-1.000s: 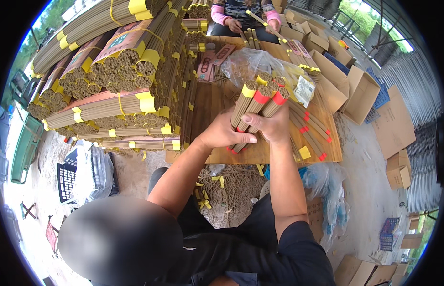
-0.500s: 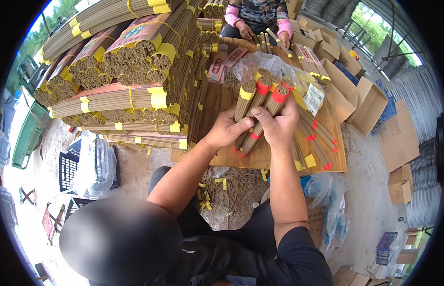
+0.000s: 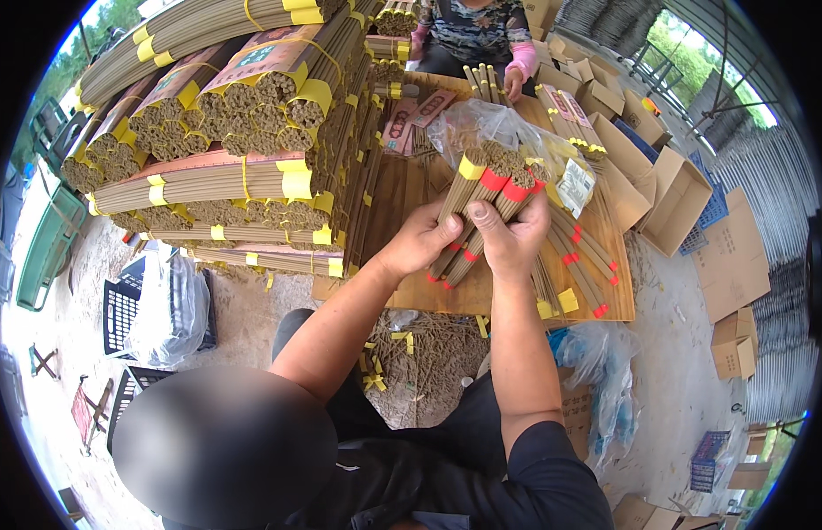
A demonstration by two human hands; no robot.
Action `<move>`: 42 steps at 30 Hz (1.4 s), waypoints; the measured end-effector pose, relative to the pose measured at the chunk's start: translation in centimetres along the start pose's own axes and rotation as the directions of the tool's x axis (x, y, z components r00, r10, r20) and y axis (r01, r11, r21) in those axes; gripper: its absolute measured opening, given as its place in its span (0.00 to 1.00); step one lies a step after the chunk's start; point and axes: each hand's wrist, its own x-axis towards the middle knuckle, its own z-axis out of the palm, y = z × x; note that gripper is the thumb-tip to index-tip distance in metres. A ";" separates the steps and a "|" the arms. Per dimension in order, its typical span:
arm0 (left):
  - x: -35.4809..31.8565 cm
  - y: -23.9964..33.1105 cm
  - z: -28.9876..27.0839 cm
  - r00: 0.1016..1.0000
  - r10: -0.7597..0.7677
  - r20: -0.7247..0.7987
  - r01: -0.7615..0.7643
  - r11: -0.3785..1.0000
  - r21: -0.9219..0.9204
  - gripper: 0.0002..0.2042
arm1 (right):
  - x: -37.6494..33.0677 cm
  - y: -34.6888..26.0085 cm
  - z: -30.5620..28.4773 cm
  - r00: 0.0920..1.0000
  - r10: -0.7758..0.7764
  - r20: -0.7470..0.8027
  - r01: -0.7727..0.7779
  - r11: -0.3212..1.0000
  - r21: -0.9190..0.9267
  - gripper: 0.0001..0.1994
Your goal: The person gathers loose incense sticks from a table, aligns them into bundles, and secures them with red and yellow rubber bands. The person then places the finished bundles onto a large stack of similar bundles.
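- Red- and yellow-banded bundles (image 3: 494, 180) are up in both hands, tilted, tops pointing away from the wearer, over the near part of the table (image 3: 400, 185).
- Left hand (image 3: 421, 243): on the bundles' left side, thumb laid along the near face, pointing up and right. Fingers partly closed around the bundles, mostly hidden behind.
- Right hand (image 3: 517, 243): same hold from the right, thumb up against the near face. Fingers go behind; can't tell how far they wrap.
- Forearms (image 3: 344, 314) converge at the bundles. Left one slants in, right one runs nearly straight ahead.
- Vs 0.5 s ago: same two-hand grip. Bundle tops now closer together and more level; left yellow-banded one sits nearer the red ones.
- Co-worker: one hand (image 3: 513, 84) stays beside the far bundles (image 3: 484, 84); the other has dropped out of clear view. Banded piece between those hands is gone from there.
- Red-ended sticks (image 3: 583, 272) right of the right hand: unmoved on the table.
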 end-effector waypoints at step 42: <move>0.4 -0.3 1.7 0.977 0.110 -0.183 -0.103 0.994 0.043 0.31 | -0.3 -0.2 0.4 0.986 -0.148 -0.077 0.110 0.926 -0.362 0.21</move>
